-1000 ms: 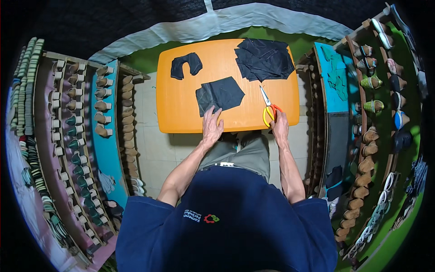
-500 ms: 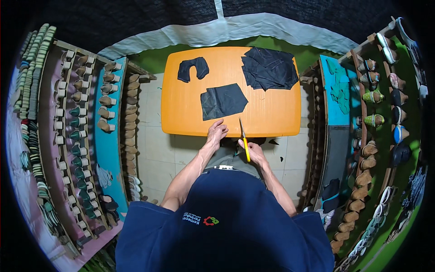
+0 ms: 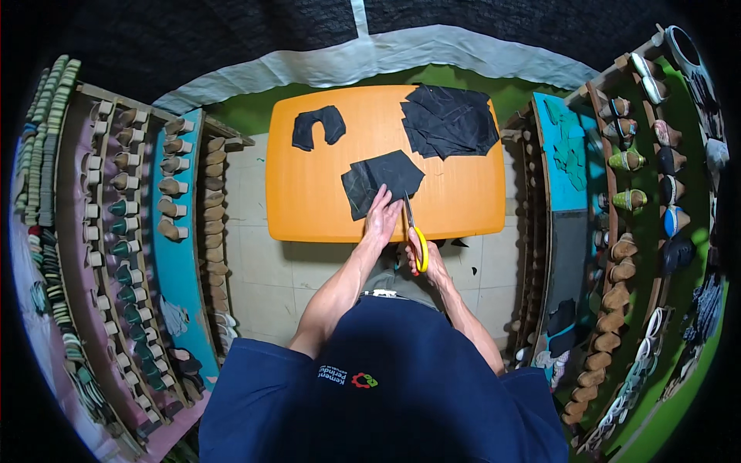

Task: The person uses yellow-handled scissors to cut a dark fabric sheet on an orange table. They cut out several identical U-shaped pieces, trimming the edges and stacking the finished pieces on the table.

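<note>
Scissors (image 3: 412, 230) with yellow handles sit gripped in my right hand (image 3: 426, 256), blades pointing up toward the near edge of the black fabric piece (image 3: 381, 180) on the orange worktop (image 3: 309, 201). My left hand (image 3: 381, 217) lies flat and spread on that piece's lower edge, just left of the blades. I judge a clean cut needs the cloth pinned taut and the fingers clear of the blades.
</note>
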Motion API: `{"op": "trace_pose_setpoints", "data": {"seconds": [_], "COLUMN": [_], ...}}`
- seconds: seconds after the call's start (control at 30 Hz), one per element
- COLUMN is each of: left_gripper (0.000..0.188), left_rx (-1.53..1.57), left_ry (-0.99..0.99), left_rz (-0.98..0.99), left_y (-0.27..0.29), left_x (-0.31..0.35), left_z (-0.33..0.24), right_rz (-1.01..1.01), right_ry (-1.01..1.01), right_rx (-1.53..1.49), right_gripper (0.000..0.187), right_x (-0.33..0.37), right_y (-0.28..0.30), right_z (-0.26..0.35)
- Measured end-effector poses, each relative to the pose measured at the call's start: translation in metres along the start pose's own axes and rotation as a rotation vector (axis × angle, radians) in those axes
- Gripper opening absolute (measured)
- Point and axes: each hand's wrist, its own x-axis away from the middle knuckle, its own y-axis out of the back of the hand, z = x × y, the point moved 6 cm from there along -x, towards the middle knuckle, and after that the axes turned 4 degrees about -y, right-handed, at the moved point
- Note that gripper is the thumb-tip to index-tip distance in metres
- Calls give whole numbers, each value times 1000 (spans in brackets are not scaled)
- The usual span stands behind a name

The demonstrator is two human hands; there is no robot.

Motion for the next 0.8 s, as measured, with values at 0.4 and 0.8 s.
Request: {"op": "trace_pose_setpoints", "data": {"seconds": [0.4, 0.8], "left_gripper": [50, 51], "left_rx": [-240, -276], "left_ry": [-50, -29], "left_rz": [-209, -243], "left_y": [-6, -3], "left_x": [6, 10], "left_z": [20, 34], "right_rz": [-65, 1], "right_ry": [-31, -28], "right_rx": [33, -19], "right_gripper": [83, 87], "right_x": [-9, -24], "right_y": [5, 6], "right_z": [-9, -19]}}
